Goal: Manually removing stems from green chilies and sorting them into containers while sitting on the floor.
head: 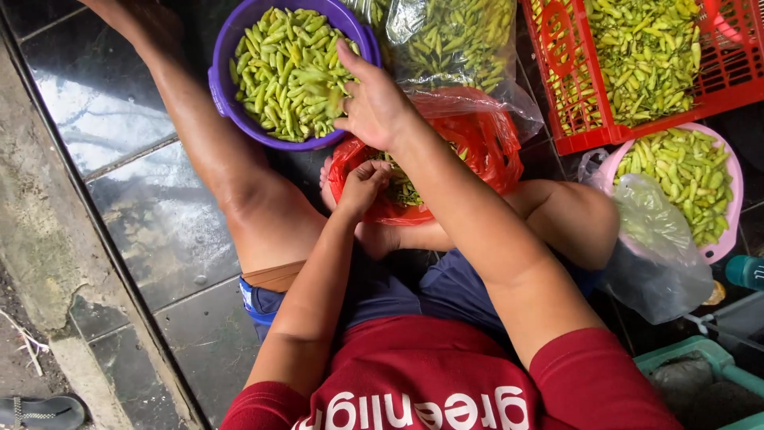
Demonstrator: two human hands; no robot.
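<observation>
From the head camera, looking straight down, a person in a red shirt sits on a dark tiled floor [119, 183] with legs folded around the work. The right hand [372, 103] stretches forward with fingers spread and released, its fingertips resting on the heap of small pale green chilli peppers [290, 68] inside the round purple plastic basin [223, 60]; nothing looks gripped in it. The left hand [362, 185] is curled at the rim of the crumpled red plastic bag [485, 143] lying between the knees, fingers pinched together, apparently on something small, though what it grips I cannot tell. The bag holds a darker green pile, partly hidden by the right forearm.

Judging by this, the step in hand is sorting: peppers are being fed one at a time between bag and basin. The next move calls for a fine pinch on a single pepper.

The peppers look short, glossy, yellow-green and firm. More of them fill a clear plastic bag [454, 36], a red slotted plastic crate [585, 131] and a pink round basin [728, 231] further right.
</observation>
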